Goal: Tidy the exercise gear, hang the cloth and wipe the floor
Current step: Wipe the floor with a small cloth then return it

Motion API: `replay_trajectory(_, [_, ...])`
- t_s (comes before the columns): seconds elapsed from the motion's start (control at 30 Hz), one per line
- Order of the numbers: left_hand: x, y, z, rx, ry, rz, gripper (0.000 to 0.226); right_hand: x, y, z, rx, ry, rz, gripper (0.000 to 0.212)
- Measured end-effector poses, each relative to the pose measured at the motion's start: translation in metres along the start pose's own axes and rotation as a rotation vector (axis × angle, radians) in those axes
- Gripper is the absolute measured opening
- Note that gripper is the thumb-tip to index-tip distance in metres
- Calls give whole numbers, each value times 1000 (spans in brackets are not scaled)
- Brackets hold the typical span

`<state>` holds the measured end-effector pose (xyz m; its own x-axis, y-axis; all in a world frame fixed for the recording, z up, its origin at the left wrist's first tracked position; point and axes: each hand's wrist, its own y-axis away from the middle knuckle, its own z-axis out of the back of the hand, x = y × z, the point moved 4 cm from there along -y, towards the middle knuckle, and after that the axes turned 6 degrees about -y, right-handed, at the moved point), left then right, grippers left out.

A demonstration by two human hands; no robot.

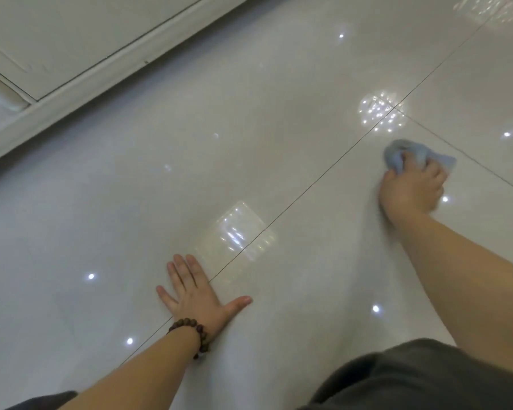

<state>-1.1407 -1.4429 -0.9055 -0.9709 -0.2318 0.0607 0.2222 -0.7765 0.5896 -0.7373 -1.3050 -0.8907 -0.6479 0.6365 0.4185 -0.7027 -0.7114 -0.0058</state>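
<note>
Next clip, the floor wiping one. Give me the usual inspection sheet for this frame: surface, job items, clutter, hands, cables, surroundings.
Surface: glossy pale tiled floor with thin dark grout lines and reflected light spots; no dirt can be made out.
Job's things: blue cloth, bunched, on the floor under the right hand; no exercise gear in view.
Clutter: nothing seen.
Hands: right hand grips the cloth, blurred. Left hand rests flat on the floor, fingers spread, with a beaded bracelet on its wrist.
Cables: nothing seen.
Surroundings: white panelled furniture or wall base at upper left; the person's dark clothing at the lower edge.
</note>
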Motion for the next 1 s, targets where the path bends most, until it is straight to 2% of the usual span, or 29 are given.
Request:
replay_trajectory(0.03, [0,0,1,2,-2,1,143,6,21,-2,3,18,-2,44])
replay_trajectory(0.07, [1,1,1,2,-2,7,142,20,53,-10,-11,-8,146,45])
replay_trajectory(0.13, [0,1,0,-9,3,13,143,51,150,-35,87,-96,682,45])
replay_trajectory(0.2, [0,1,1,-32,26,14,149,58,244,-45,356,-50,1167,39])
replay_trajectory(0.23, [0,1,2,-41,39,14,153,53,259,-43,442,-34,1300,38])
replay_trajectory(0.27, [0,2,3,-53,42,1,153,42,249,-39,460,-36,1358,38])
replay_trajectory(0.3, [-3,4,5,-76,36,-32,149,29,225,-34,383,-38,1331,39])
replay_trajectory(0.33, [-9,7,9,-106,32,-79,143,9,192,-26,265,-42,1209,39])
replay_trajectory(0.43, [-41,13,16,-162,41,-214,136,-78,90,19,-74,-8,520,41])
replay_trajectory(0.5, [-74,15,14,-175,-23,-303,136,-118,64,47,-155,-53,167,47])
replay_trajectory(0.57, [-108,16,8,-182,-98,-391,136,-118,70,50,-168,-52,-47,50])
replay_trajectory(0.6, [-122,15,6,-182,-121,-421,135,-108,82,45,-175,-50,-72,47])
replay_trajectory(0.63, [-133,13,5,-193,-142,-441,134,-95,99,37,-187,-46,-15,43])
replay_trajectory(0.73, [-145,-5,9,-218,-186,-432,127,-71,168,12,-37,-20,391,42])
replay_trajectory(0.8, [-142,-17,10,-211,-224,-411,123,-85,196,14,89,-11,686,38])
replay_trajectory(0.87, [-139,-20,10,-199,-228,-413,124,-117,192,31,156,67,885,35])
replay_trajectory(0.9, [-139,-20,10,-193,-216,-416,125,-138,182,41,141,105,877,36])
replay_trajectory(0.93, [-139,-19,10,-187,-206,-420,126,-160,167,53,80,126,760,39])
replay_trajectory(1.0, [-140,-19,11,-165,-209,-428,127,-204,143,76,-108,135,297,46])
